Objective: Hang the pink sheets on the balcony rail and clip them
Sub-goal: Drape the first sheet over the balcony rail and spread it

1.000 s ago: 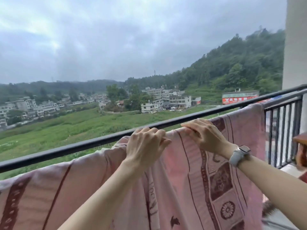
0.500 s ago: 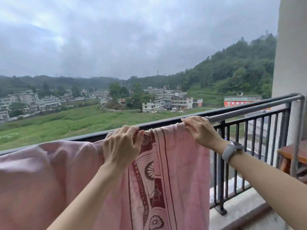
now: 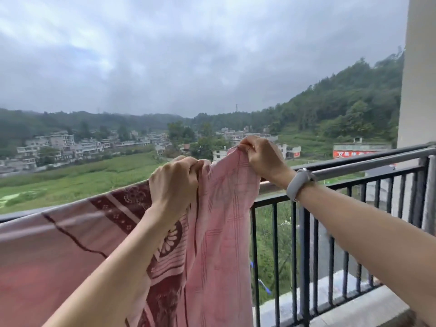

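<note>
A pink sheet [image 3: 70,232] with dark red patterned borders drapes over the black balcony rail [image 3: 354,161] on the left half of the view. My left hand [image 3: 174,185] is shut on a bunched fold of the sheet at rail height. My right hand [image 3: 262,159], with a grey watch on the wrist, pinches the sheet's upper edge and holds it lifted above the rail. The cloth between both hands hangs down in folds to the bottom of the view. No clips are visible.
To the right the rail is bare, with vertical black bars [image 3: 304,244] below it and a concrete ledge [image 3: 354,308] at the foot. A pale wall column [image 3: 417,90] stands at the far right. Beyond the rail lie fields and buildings far below.
The sheet has slid left along the rail, baring the right part. Both hands now grip the edge and lift it above the rail; earlier they pressed it onto the rail.
</note>
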`<state>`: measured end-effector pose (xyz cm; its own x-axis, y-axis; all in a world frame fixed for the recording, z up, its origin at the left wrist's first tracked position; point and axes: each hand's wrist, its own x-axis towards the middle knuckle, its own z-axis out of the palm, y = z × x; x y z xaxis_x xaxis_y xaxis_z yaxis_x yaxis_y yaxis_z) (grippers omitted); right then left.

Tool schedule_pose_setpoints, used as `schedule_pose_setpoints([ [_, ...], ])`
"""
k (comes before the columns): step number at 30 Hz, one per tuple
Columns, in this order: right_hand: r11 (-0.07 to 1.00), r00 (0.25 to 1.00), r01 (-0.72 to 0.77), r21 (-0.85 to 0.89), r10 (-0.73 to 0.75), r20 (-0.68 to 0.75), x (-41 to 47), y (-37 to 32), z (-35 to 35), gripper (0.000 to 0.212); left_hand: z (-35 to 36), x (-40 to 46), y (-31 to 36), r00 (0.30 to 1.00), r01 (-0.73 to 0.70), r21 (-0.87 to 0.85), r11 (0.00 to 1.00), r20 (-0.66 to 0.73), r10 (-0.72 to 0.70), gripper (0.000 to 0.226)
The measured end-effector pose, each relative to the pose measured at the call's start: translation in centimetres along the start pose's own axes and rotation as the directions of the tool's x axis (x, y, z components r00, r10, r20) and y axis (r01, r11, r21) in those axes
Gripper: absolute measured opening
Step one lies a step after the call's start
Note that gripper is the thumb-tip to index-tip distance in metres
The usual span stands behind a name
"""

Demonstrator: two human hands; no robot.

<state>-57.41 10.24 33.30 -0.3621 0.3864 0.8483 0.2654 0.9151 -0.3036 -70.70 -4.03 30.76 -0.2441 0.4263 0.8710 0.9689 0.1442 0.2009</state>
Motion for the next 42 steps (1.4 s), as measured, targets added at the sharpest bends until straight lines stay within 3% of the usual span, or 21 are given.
schedule_pose_setpoints([
  [7, 0.991, 0.997, -0.075, 0.115, 0.075, 0.003, 3.2, 12.0, -7.7, 0.014, 7.9, 5.7, 7.0, 0.997, 0.074, 0.017, 0.997, -0.028, -0.073, 0.026],
  [14, 0.994, 0.994, -0.085, 0.075, 0.089, -0.062, 3.5, 24.3, -15.6, 0.013, 16.4, 7.7, 18.6, 0.998, -0.065, 0.019, 0.998, 0.028, 0.064, 0.026],
  [25, 0.999, 0.999, -0.031, 0.036, 0.031, 0.008, 4.4, 42.7, -27.8, 0.013, 31.3, 8.7, 36.3, 0.994, 0.102, 0.116, 0.988, 0.035, -0.107, 0.029],
  [29, 0.999, 0.991, -0.007, 0.052, 0.0, 0.133, 4.4, 48.5, -29.8, 0.014, 35.7, 8.6, 39.8, 0.98, 0.144, 0.163, 0.976, 0.11, -0.163, 0.028],
  [31, 0.998, 0.98, 0.024, 0.065, -0.036, 0.195, 4.4, 51.0, -29.6, 0.013, 36.9, 8.4, 40.8, 0.984, 0.149, 0.18, 0.972, 0.072, -0.164, 0.025],
  [36, 0.986, 0.94, 0.103, 0.128, -0.138, 0.312, 4.5, 55.1, -29.4, 0.012, 41.0, 7.4, 45.5, 0.999, -0.038, 0.275, 0.961, 0.01, 0.036, 0.031],
  [42, 0.948, 0.84, 0.256, 0.19, -0.316, 0.441, 4.7, 57.6, -30.6, 0.012, 45.4, 7.9, 49.5, 0.999, -0.023, 0.389, 0.921, -0.023, 0.035, 0.037],
])
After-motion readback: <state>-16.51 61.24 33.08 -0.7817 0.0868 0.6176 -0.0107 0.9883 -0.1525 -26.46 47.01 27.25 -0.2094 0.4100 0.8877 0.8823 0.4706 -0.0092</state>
